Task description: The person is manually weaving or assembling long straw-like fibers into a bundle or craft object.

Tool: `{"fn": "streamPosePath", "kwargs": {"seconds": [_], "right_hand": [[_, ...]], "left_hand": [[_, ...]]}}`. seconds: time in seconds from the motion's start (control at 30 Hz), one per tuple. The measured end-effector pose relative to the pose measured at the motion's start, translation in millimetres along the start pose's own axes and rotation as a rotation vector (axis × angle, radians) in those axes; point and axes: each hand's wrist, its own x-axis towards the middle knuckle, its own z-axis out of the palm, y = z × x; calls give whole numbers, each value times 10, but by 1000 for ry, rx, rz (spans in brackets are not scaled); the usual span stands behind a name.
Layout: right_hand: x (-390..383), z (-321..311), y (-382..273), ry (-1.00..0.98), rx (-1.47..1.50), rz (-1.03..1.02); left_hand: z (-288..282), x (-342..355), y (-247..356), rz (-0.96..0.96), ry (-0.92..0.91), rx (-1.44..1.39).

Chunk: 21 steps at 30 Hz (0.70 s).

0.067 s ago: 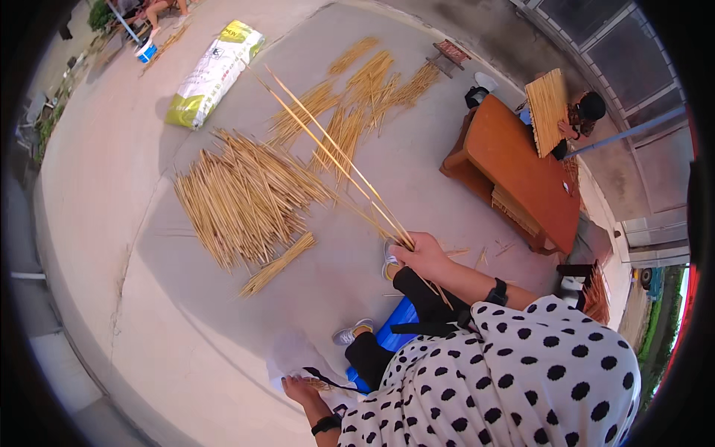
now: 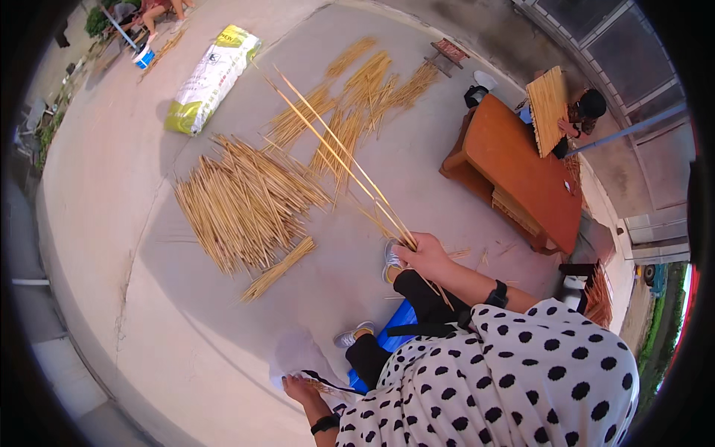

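Note:
My right hand (image 2: 427, 257) is closed round a few long, thin straw-coloured stalks (image 2: 339, 151). Their upper ends reach away to the far left, slightly apart, and short ends stick out below my fist. At the lower left, my left hand (image 2: 299, 389) has curled fingers at the edge of a translucent whitish sheet (image 2: 298, 350) with a black strap (image 2: 328, 381). Some thin straw bits (image 2: 322, 387) show beside those fingers. A large heap of cut stalks (image 2: 246, 205) lies on the ground ahead, with a small bundle (image 2: 279, 268) at its near edge.
Looser stalks (image 2: 357, 97) are spread farther off, near a small stool (image 2: 450, 54). A white and yellow-green sack (image 2: 212, 80) lies beyond the heap. On the right stands a brown table (image 2: 521, 171); behind it a person (image 2: 588, 112) holds a stalk panel (image 2: 547, 112). Something blue (image 2: 395, 328) is between my legs.
The view has shifted a little. The stalks in my right hand have swung slightly to the right at their upper ends; both hands keep nearly the same places.

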Motion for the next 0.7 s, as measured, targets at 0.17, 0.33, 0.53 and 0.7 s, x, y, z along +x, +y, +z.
{"fn": "streamPosePath", "kwargs": {"seconds": [0.17,0.33,0.53,0.7], "right_hand": [[1166,-2222,-302,124,128,-30],[1977,-3078,-656,211,232,-42],[3227,-4781,-1451,352,249,-62],[3882,-5842,-1882,551,284,-35]], "left_hand": [[2480,-1162,179,100,27,214],[3729,-1460,543,117,-14,250],[6312,-1930,817,118,-136,226],[7930,-1983,1003,83,-161,232]]}}
